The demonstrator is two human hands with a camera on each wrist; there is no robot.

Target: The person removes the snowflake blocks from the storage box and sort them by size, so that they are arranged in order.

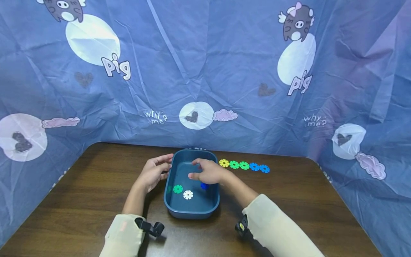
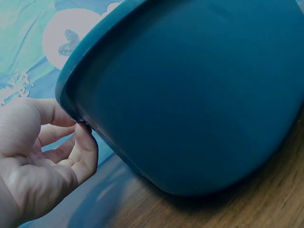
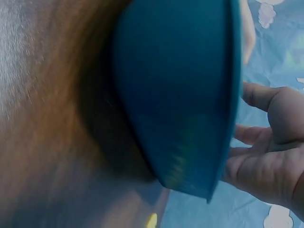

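Note:
A blue plastic tub (image 1: 191,215) stands on the table. My left hand (image 1: 153,174) is at its left side; in the left wrist view the thumb and fingers pinch the tub's rim (image 2: 71,78). My right hand (image 1: 210,172) reaches in over the tub's right wall, thumb and index finger apart with nothing between them. Inside the tub lie a green snowflake disc (image 1: 178,189), a white snowflake disc (image 1: 188,195) and a dark blue disc (image 1: 204,186), partly hidden below the right hand. In the right wrist view the tub's wall (image 3: 175,95) covers the inside.
Right of the tub, along the table's back, runs a row of snowflake discs: a yellow disc (image 1: 224,163), two green discs (image 1: 239,165) and two blue discs (image 1: 259,167). A blue printed cloth (image 1: 199,82) hangs behind the brown wooden table (image 1: 308,200).

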